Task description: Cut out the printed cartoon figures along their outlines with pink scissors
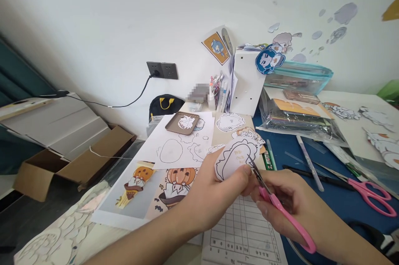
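Cutout (236, 159) pinched in my left hand (208, 195) fingers, my right hand (288, 206) fingers gripping pink scissors (280, 206), blades at its edge, above the surface (336, 202), printed sheets (149, 192) below.

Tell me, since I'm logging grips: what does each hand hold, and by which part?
The left hand pinches a paper cutout by its lower edge. The right hand holds pink scissors by the handle loops.
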A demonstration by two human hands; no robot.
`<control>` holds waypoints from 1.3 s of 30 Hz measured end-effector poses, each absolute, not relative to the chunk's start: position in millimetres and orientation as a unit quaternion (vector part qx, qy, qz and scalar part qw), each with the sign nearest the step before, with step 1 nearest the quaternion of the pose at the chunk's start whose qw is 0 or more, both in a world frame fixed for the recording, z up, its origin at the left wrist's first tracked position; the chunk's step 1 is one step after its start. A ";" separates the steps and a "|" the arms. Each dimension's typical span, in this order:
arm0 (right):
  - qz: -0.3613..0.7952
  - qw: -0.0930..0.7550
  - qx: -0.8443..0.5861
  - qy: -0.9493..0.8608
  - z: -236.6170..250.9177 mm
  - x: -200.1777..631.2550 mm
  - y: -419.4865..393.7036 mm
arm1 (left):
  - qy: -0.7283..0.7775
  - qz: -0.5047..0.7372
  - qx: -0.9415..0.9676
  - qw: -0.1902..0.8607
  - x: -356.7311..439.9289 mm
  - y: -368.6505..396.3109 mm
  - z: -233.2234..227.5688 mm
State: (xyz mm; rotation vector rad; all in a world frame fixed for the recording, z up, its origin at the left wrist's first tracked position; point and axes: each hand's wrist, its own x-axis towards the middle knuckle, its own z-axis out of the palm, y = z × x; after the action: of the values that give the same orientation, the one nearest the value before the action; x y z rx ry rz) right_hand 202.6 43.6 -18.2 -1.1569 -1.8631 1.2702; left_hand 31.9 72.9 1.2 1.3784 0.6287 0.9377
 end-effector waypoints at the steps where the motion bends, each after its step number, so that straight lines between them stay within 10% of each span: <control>1: 0.476 0.297 -0.437 -0.703 -19.5 203.3 43.5 | 0.273 0.409 0.602 0.629 31.7 72.8 1.2; 39: 0.457 0.245 -0.443 -0.732 -13.4 213.8 45.3 | 0.273 0.370 0.611 0.645 22.1 78.0 3.5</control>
State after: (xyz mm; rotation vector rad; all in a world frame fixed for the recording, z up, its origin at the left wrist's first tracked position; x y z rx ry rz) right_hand 213.8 45.3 -13.4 -1.2084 -1.9971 1.2478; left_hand 22.1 78.0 3.5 1.3908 0.6207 0.8432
